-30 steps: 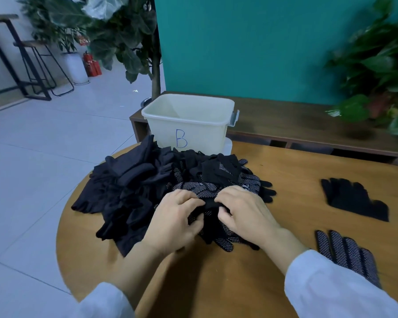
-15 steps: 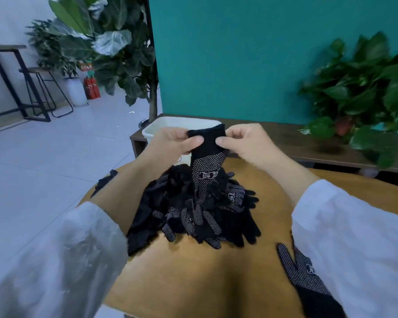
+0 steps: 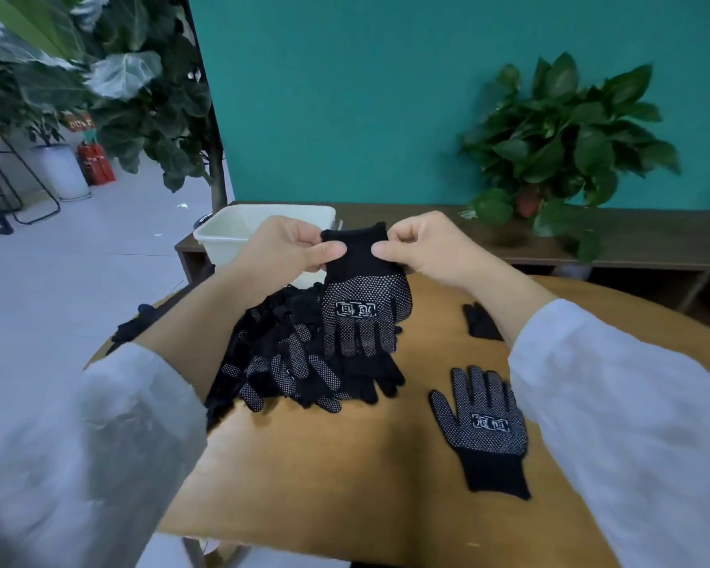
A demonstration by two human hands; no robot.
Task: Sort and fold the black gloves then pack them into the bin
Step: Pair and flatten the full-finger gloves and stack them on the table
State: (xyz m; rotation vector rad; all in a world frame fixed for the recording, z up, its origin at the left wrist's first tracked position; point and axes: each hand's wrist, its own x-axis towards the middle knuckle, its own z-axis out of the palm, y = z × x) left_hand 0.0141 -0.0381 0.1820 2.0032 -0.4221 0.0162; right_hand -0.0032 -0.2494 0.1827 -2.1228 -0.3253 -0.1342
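The fingers (image 3: 328,252) of both hands are pinched on the cuff of one dotted glove (image 3: 363,305), which is held hanging above the pile (image 3: 287,362) for inspection before folding.

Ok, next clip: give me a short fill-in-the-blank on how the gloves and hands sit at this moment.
1. The left hand and right hand pinch the held glove by its ____, so its fingers hang down.
2. The held glove hangs above the ____ of black gloves on the table.
3. The flat glove lying apart on the table shows its ____ side up.
4. The white bin stands ____ the pile, seen from the camera.

Missing words: cuff; pile; dotted; behind
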